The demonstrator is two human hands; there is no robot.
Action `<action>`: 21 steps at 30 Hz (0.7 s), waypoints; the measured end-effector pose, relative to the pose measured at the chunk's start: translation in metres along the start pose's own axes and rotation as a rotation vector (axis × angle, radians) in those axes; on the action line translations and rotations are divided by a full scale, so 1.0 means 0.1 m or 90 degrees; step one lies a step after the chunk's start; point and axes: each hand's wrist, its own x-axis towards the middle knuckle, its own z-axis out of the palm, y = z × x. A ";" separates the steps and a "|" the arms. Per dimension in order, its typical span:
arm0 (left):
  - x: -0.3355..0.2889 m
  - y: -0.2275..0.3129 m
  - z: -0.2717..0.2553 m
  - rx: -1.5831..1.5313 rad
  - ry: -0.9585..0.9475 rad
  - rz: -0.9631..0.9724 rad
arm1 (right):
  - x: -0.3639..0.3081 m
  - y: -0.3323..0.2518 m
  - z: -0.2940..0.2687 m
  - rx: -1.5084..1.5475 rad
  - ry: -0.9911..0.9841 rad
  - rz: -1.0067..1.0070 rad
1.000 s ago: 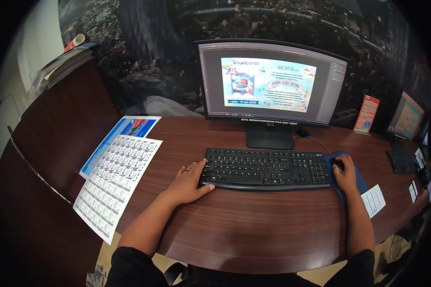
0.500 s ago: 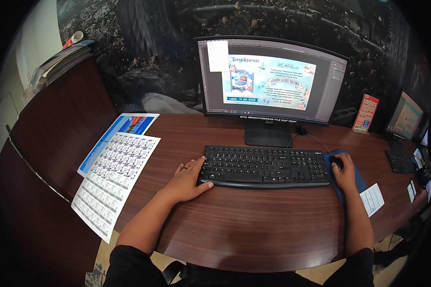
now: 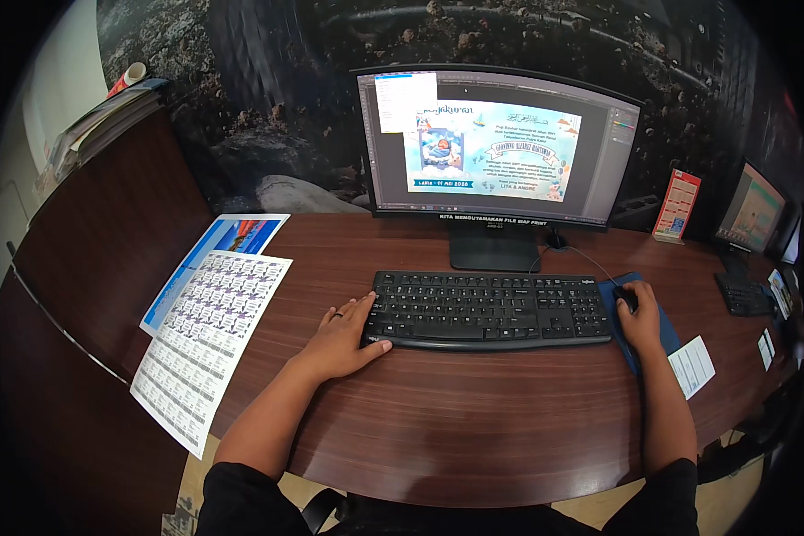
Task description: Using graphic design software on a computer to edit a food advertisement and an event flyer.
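Across the desk (image 3: pixel 473 411) runs a keyboard (image 3: pixel 473 313), left hand (image 3: pixel 339 342) spread at its left end, right hand (image 3: pixel 642 323) gripping the mouse (image 3: pixel 629 301) beyond its right.

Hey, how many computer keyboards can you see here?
2: a long black plastic keyboard touched by the left hand, and a second black keyboard at far right, below a black-framed monitor. Others may be hidden farther right.
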 end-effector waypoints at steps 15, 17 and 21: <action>-0.01 0.02 -0.02 0.004 -0.003 0.000 | 0.00 0.09 0.04 0.019 0.001 -0.042; -0.01 0.02 -0.02 0.001 -0.001 0.001 | 0.00 0.12 0.04 0.011 -0.001 -0.043; -0.01 0.01 -0.01 -0.002 0.007 0.005 | 0.01 0.11 0.04 0.009 -0.004 -0.032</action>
